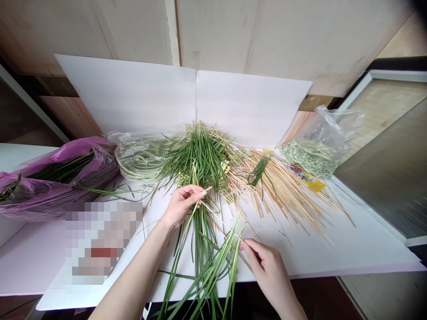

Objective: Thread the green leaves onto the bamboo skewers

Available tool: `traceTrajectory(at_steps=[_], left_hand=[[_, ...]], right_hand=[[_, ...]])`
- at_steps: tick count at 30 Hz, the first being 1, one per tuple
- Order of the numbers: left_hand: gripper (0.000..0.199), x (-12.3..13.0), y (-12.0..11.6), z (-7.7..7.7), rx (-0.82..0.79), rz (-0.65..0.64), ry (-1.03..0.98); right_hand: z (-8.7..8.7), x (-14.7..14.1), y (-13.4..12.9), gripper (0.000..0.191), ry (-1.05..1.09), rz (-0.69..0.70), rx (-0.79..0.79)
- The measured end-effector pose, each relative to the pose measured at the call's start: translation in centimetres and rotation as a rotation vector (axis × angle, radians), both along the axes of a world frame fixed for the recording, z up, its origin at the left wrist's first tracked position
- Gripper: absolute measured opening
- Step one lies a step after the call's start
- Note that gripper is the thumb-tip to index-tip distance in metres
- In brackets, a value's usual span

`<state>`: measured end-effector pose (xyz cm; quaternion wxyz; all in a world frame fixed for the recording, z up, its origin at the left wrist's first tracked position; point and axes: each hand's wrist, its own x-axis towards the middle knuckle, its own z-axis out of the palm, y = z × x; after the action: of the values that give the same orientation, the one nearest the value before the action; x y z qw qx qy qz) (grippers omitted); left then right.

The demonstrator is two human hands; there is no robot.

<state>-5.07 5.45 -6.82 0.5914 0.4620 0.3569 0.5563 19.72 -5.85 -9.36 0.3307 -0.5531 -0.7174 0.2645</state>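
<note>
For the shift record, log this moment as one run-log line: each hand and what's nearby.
left hand: holds green stalks | right hand: beside green stalks | nearby: wooden skewers, purple bag

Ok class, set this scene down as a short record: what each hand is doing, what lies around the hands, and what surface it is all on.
Left hand: grips a bunch of long green leaves
Right hand: beside the leaf tips; grip unclear
Nearby: pile of thin wooden skewers; purple plastic bag of greens; clear plastic bag of pale green stalks
Surface: white board
</note>
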Motion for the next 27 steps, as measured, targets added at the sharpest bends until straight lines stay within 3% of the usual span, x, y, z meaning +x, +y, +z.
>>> traceTrajectory(at_steps=[14,27], left_hand=[[0.020,0.18,0.07,-0.16,0.036,0.020,0.136],[0.023,0.81,-0.21,-0.36,-0.030,-0.021,0.097]], right_hand=[[-0.50,0.10,-0.09,0.042,-0.029,-0.012,0.010],[-0.97,0.09,0.16,0.046,-0.016,-0.121,0.065]])
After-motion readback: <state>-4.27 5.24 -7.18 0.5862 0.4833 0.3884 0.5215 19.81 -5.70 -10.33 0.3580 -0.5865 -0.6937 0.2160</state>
